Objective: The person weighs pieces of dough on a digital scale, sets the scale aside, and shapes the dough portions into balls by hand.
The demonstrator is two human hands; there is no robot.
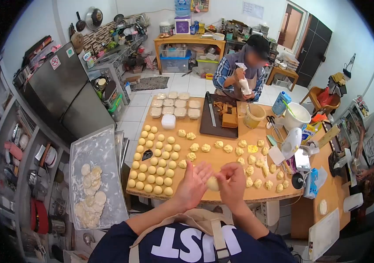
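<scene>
Above the near edge of the wooden table [222,193], my left hand [192,183] is open, palm up, with its fingers spread. Close beside it, my right hand [231,183] has its fingers curled round a pale dough ball [213,183]. The ball lies between the two hands. Smooth round dough balls [151,179] stand in rows on the table to the left of my hands. Rough lumps of dough [227,148] are scattered beyond my hands and to their right.
Across the table a person [245,70] holds a piping bag [242,81]. A dark board [213,122] bears a knife and brown blocks. Plastic tubs [180,103], a white bucket [297,116] and a mixer [291,142] stand around. A floured tray [108,175] is at the left.
</scene>
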